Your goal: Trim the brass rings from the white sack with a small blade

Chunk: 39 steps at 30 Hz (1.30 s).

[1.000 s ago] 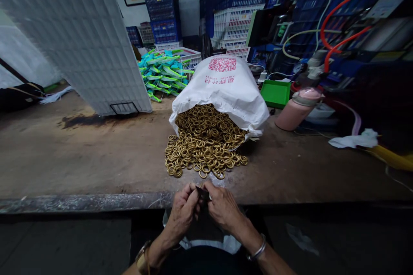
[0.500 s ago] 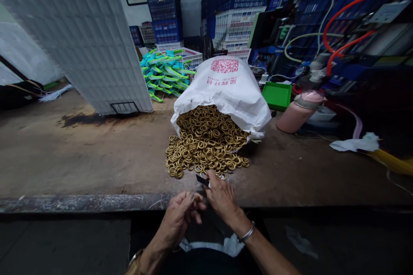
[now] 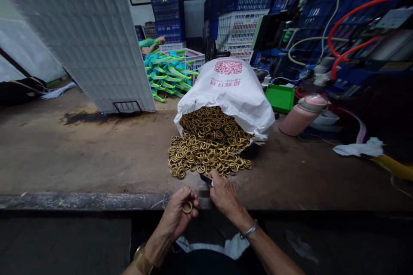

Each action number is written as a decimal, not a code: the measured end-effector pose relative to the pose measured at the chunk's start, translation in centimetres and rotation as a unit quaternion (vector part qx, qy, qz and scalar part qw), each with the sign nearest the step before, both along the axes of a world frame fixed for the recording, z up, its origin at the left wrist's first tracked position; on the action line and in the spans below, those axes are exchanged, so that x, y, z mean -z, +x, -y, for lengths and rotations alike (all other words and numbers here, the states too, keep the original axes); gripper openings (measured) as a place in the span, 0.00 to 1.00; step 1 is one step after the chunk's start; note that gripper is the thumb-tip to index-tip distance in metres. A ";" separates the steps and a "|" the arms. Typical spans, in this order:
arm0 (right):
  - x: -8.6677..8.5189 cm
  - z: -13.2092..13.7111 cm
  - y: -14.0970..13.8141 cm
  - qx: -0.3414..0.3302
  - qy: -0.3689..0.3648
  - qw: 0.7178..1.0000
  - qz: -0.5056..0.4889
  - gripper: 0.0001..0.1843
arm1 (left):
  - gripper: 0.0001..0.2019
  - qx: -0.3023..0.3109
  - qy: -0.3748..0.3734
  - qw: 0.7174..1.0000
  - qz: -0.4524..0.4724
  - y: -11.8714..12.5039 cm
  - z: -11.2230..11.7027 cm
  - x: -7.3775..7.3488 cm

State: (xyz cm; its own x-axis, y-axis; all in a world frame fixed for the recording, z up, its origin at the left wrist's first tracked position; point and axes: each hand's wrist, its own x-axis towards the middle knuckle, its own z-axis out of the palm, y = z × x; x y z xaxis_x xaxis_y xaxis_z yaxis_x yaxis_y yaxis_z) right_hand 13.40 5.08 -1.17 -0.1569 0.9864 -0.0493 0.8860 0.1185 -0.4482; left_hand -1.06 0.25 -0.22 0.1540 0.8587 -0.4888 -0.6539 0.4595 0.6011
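Between the fingers of my left hand (image 3: 179,212) is a gold-coloured ring (image 3: 187,207), held just over the table's front edge. My right hand (image 3: 225,194) is closed round a knife with a short dark blade (image 3: 205,178), which points left toward the heap; its handle is mostly hidden in my palm. Just beyond both hands lies a heap of similar rings (image 3: 206,154). They spill from the mouth of a white woven sack (image 3: 226,90) with red print, lying on its side.
A tall white ribbed panel (image 3: 97,43) stands at the left. Behind it a co-worker's hand (image 3: 158,41) is above stacked turquoise and green pieces (image 3: 169,73). To the right are a green tray (image 3: 280,98), a pink bottle (image 3: 301,116) and hoses. Blue crates (image 3: 169,13) stand behind.
My left hand has turned, so the ring in its fingers now shows plainly. My right hand stays nearly in place with the knife. A co-worker's hand has appeared above the turquoise and green pieces.
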 end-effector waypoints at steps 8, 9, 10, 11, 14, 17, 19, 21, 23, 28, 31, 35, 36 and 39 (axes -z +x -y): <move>-0.8 0.6 0.8 -0.049 -0.112 0.911 -0.394 0.12 | 0.18 0.042 0.136 0.965 -0.222 0.6 -1.0 0.2; -0.9 0.8 0.7 -0.050 -0.133 0.900 -0.413 0.11 | 0.17 0.053 0.137 0.962 -0.232 0.8 -1.2 0.0; -1.0 0.9 0.6 -0.049 -0.151 0.891 -0.426 0.12 | 0.16 0.058 0.134 0.961 -0.237 0.9 -1.3 -0.2; -1.0 1.0 0.5 -0.044 -0.163 0.883 -0.437 0.12 | 0.15 0.058 0.128 0.961 -0.238 0.9 -1.3 -0.4; -0.8 1.2 0.2 -0.027 -0.175 0.873 -0.455 0.13 | 0.11 0.043 0.124 0.960 -0.247 1.1 -1.4 -0.7; -0.4 1.2 -0.1 -0.021 -0.172 0.874 -0.454 0.15 | 0.09 0.036 0.147 0.949 -0.278 1.2 -1.3 -0.7; 0.0 1.2 -0.3 -0.020 -0.163 0.879 -0.447 0.16 | 0.10 0.035 0.159 0.942 -0.292 1.2 -1.2 -0.7; 0.2 1.1 -0.5 -0.014 -0.160 0.882 -0.443 0.17 | 0.10 0.040 0.162 0.941 -0.294 1.3 -1.1 -0.8; 0.2 1.1 -0.6 -0.006 -0.166 0.879 -0.447 0.18 | 0.12 0.058 0.160 0.941 -0.294 1.2 -1.1 -0.9; -0.4 1.2 -0.6 0.007 -0.180 0.864 -0.469 0.17 | 0.15 0.112 0.149 0.951 -0.248 1.2 -1.2 -1.1; -0.5 1.2 -0.7 0.008 -0.184 0.858 -0.479 0.14 | 0.16 0.122 0.140 0.960 -0.211 1.2 -1.2 -1.1; -0.4 1.1 -0.6 0.009 -0.187 0.853 -0.487 0.11 | 0.15 0.132 0.116 0.969 -0.172 1.2 -1.0 -1.3; -0.4 1.0 -0.5 0.007 -0.191 0.853 -0.486 0.11 | 0.14 0.131 0.116 0.971 -0.161 1.2 -0.9 -1.3; -0.4 1.0 -0.2 0.002 -0.187 0.859 -0.476 0.11 | 0.15 0.127 0.112 0.975 -0.142 1.1 -0.8 -1.4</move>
